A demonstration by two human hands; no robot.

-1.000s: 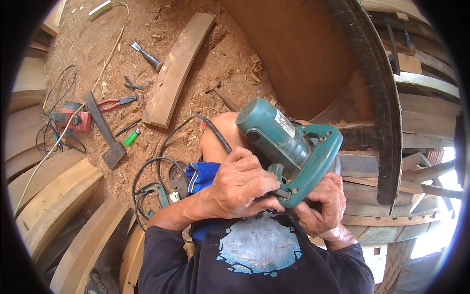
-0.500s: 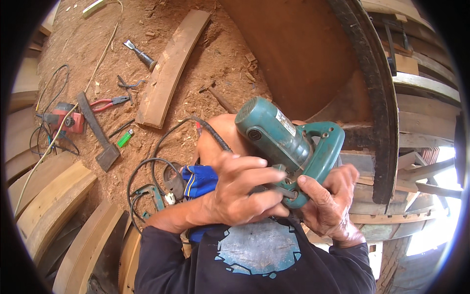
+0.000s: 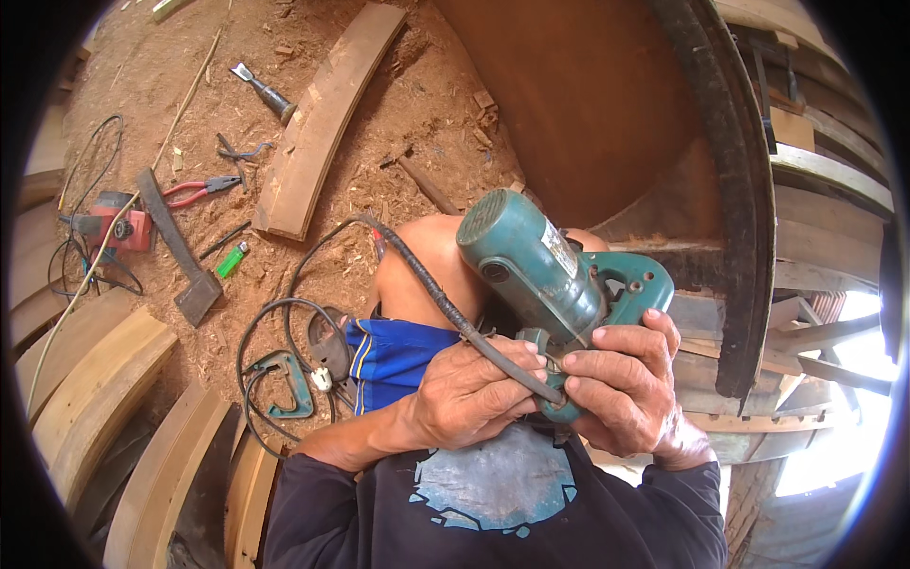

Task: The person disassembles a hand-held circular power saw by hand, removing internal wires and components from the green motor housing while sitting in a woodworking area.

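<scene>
A teal electric power tool (image 3: 531, 270) with a rounded motor housing and loop handle lies tilted over my lap. The inner side of its handle faces up, showing holes and wires. My left hand (image 3: 479, 394) is closed at the lower end of the handle, fingers pinching beside the thick black power cord (image 3: 431, 284), which crosses over them into the handle. My right hand (image 3: 630, 384) grips the handle's right side, its thumb and fingertips close to the wires. The fingertips partly hide the wiring. A loose teal handle cover (image 3: 296, 389) lies on the ground beside a white plug (image 3: 322, 378).
On the sawdust at left are an axe (image 3: 177, 251), red-handled pliers (image 3: 201, 188), a green lighter (image 3: 231, 260), a chisel (image 3: 263, 95) and a red corded tool (image 3: 123, 228). A curved plank (image 3: 327, 123) lies ahead. A large brown wooden panel (image 3: 588, 104) rises at front right.
The cord now runs over my left hand into the handle; before, it passed behind that hand. My right fingers have moved over the handle's edge toward the wires.
</scene>
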